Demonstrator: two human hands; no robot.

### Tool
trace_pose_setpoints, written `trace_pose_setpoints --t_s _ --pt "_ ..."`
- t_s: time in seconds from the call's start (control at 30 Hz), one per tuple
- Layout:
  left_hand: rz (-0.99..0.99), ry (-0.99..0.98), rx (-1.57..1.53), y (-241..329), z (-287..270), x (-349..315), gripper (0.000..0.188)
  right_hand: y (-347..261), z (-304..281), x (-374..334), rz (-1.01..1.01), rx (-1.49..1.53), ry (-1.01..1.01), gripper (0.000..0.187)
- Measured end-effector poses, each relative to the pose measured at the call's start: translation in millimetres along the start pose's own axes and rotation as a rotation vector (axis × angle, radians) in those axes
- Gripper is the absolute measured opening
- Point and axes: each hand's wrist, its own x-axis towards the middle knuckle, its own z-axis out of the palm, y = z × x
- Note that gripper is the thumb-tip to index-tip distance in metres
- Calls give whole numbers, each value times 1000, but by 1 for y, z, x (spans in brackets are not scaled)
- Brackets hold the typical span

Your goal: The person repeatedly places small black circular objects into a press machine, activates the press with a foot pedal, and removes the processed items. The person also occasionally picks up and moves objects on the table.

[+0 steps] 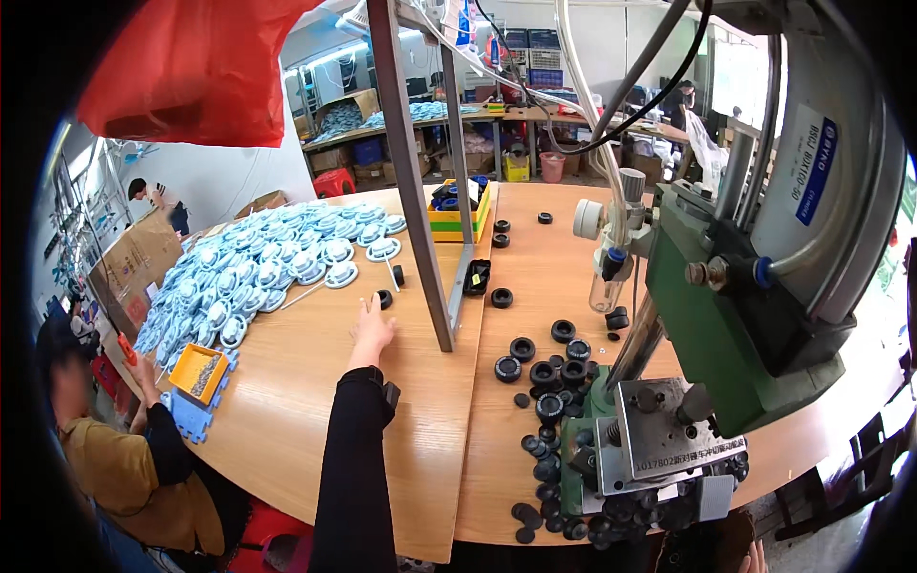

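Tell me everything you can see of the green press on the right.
The green press stands upright on the wooden table, its body metal-looking and painted green. A large pale grey cylinder rises above its head, joined by a translucent hose at a blue-ringed fitting. A shiny round column looks slanted in this fisheye view. A silvery printed block sits low down; black round parts crowd the base. The right hand appears below, apart.

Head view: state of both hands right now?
Left hand: open, fingers spread, beside a wheel; contact unclear.
Right hand: mostly cut off; can't tell.
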Motion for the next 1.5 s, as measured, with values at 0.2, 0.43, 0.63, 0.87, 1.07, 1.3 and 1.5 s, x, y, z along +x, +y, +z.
trace_pose_setpoints --t_s 0.2,0.43,0.63,0.87,1.07,1.3,1.5 --pt "51 139 -15 -24 37 46 72 26 -6 -16 29 -42 -49 39" --pt "432 421 -117 -17 4 -15 34 -34 -10 15 -66 52 4 36" --pt "746 -227 -497 91 -78 -267 48 -70 19 24 -133 190 56 34" --pt "932 -382 -350 113 -7 -315 56 -145 2 48 -520 307 232 27" --pt "858 -500 -253 102 -16 -321 64 -193 -3 58 -424 676 171 5" --pt "773 -307 -325 67 -50 -335 84 -242 13 31 -635 809 101 6" --pt "527 -97 -375 -17 -60 -262 75 -319 47 16 -831 732 -210 40"
